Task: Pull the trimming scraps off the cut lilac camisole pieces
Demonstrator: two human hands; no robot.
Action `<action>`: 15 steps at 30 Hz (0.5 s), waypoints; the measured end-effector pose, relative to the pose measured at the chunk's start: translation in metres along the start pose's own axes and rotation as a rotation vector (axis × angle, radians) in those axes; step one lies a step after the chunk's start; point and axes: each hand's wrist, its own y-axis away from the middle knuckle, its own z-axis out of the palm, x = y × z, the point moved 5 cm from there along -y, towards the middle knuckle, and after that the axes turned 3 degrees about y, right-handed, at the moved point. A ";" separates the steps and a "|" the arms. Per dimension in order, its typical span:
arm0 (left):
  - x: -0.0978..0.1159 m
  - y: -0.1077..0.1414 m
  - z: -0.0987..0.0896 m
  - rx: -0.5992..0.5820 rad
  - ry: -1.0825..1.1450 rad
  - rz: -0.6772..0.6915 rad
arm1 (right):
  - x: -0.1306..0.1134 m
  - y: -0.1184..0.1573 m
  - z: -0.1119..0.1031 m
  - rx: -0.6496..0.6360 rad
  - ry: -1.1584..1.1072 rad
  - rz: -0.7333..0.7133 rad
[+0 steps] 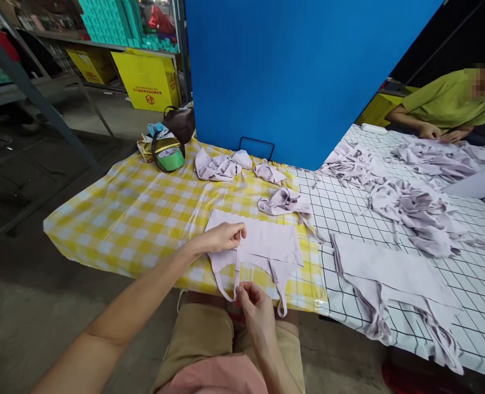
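A pale lilac camisole top [267, 241] lies flat on the yellow checked tablecloth [144, 202], its shoulder straps toward me. My left hand [225, 237] is closed in a pinch on the upper part of one strap, over the body of the top. Lower down, my right hand [255, 302] pinches the looped end of the same strap at the table's front edge. The strap runs between the two hands. The other strap lies loose to the right. Just behind the top is a crumpled lilac piece [285, 202].
To the right, a stack of lilac tops [398, 273] and several heaps of lilac garments [418, 213] lie on the white grid cloth. A big blue panel [299, 82] stands at the back. Green tape [171, 158] sits at the back left. A co-worker [443, 109] handles fabric at far right.
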 end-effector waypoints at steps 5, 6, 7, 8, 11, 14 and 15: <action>0.010 -0.020 0.032 0.006 -0.010 0.055 | 0.008 0.004 -0.027 0.222 0.161 -0.099; 0.012 -0.023 0.038 0.005 -0.009 0.058 | 0.009 0.004 -0.032 0.258 0.193 -0.103; 0.013 -0.027 0.042 0.002 -0.008 0.060 | 0.011 0.005 -0.036 0.286 0.219 -0.103; 0.014 -0.030 0.046 0.001 -0.009 0.062 | 0.012 0.006 -0.039 0.310 0.239 -0.100; 0.014 -0.038 0.053 0.008 -0.023 0.077 | 0.015 0.009 -0.045 0.349 0.249 -0.092; 0.015 -0.043 0.057 -0.003 -0.039 0.097 | 0.019 0.013 -0.047 0.379 0.226 -0.075; 0.016 -0.045 0.058 -0.012 -0.046 0.102 | 0.020 0.014 -0.047 0.391 0.216 -0.068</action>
